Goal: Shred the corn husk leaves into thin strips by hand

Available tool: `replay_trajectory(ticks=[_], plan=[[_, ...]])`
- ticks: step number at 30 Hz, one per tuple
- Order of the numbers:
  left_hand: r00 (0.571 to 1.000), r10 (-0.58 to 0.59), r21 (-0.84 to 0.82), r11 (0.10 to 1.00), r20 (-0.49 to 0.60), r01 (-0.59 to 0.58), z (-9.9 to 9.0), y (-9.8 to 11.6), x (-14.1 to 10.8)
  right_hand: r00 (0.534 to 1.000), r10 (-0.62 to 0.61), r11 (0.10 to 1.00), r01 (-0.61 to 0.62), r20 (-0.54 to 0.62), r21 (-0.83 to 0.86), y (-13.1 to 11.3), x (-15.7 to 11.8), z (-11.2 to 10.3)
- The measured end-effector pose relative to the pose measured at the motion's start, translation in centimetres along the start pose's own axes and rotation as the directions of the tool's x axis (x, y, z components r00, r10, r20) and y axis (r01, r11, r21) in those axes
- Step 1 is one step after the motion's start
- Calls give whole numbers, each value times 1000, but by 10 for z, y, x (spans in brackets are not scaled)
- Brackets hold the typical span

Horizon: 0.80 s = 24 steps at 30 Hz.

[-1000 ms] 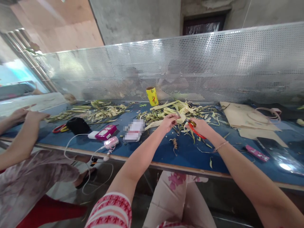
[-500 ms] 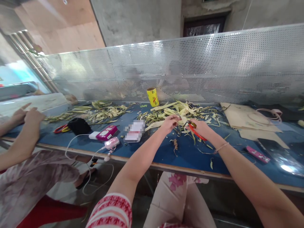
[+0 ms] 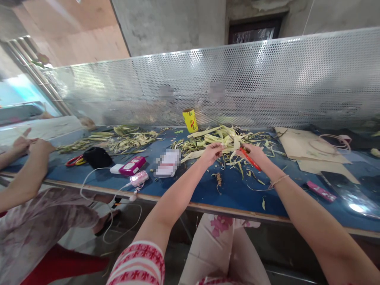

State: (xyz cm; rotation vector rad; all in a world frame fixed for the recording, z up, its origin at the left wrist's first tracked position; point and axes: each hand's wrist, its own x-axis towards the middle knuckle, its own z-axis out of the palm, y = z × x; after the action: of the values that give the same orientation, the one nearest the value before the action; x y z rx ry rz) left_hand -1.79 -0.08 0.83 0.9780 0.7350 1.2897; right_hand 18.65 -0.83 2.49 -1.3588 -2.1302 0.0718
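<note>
My left hand (image 3: 213, 153) is closed in a pinch at the front of a heap of pale green and yellow dried leaf strips (image 3: 221, 136). What its fingertips grip is too small to make out, though it looks like a piece of leaf. Close by on the right, my right hand (image 3: 252, 153) is wrapped round a pair of scissors with red-orange handles (image 3: 251, 159). One handle sticks out below the palm; the blades are hard to see against the leaves. A wide pale leaf (image 3: 236, 142) stands up between the two hands.
A yellow tube (image 3: 190, 120) stands behind the heap. Left of me lie a phone (image 3: 168, 163), a purple box (image 3: 132, 166) and cabled devices; a co-worker's hands (image 3: 31, 144) are beyond. Brown cardboard (image 3: 308, 146), a pink packet (image 3: 321, 191) and a dark phone (image 3: 350, 194) lie right.
My right hand has turned slightly, and the scissors' red-orange handle now shows straighter below the palm. My left hand stays nearly in place. The co-worker's hands have shifted a little.
</note>
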Motion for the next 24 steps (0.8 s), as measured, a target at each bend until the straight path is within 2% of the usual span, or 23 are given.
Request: replay_trajectory(ticks=[5, 8, 11, 13, 15, 18, 21, 24], plan=[[998, -9, 19, 1000, -60, 10, -1, 3, 0, 968, 219, 959, -236, -121, -157, 37, 7, -12], [999, 0, 25, 1000, -55, 1, -2, 5, 1, 947, 322, 883, -307, -18, -354, 55, 0, -12], [998, 10, 34, 999, -65, -7, -2, 5, 1, 882, 450, 801, -328, 141, -501, 64, -7, -9], [997, 15, 47, 999, -71, -11, 0, 5, 0, 865, 478, 778, -338, 150, -530, 63, -9, -7], [998, 26, 62, 998, -57, -22, 1, 5, 0, 910, 404, 810, -309, 91, -498, 57, -8, -5], [999, 53, 99, 994, 1, -53, 2, 2, -1, 987, 154, 935, -132, 42, -329, 37, -4, -2], [994, 81, 192, 977, 79, -95, 3, -2, -2, 998, -67, 996, 66, -19, -59, 12, -3, 9], [984, 100, 341, 929, 149, -146, 5, -4, -5, 984, -128, 976, 148, -126, 161, -6, -6, 21]])
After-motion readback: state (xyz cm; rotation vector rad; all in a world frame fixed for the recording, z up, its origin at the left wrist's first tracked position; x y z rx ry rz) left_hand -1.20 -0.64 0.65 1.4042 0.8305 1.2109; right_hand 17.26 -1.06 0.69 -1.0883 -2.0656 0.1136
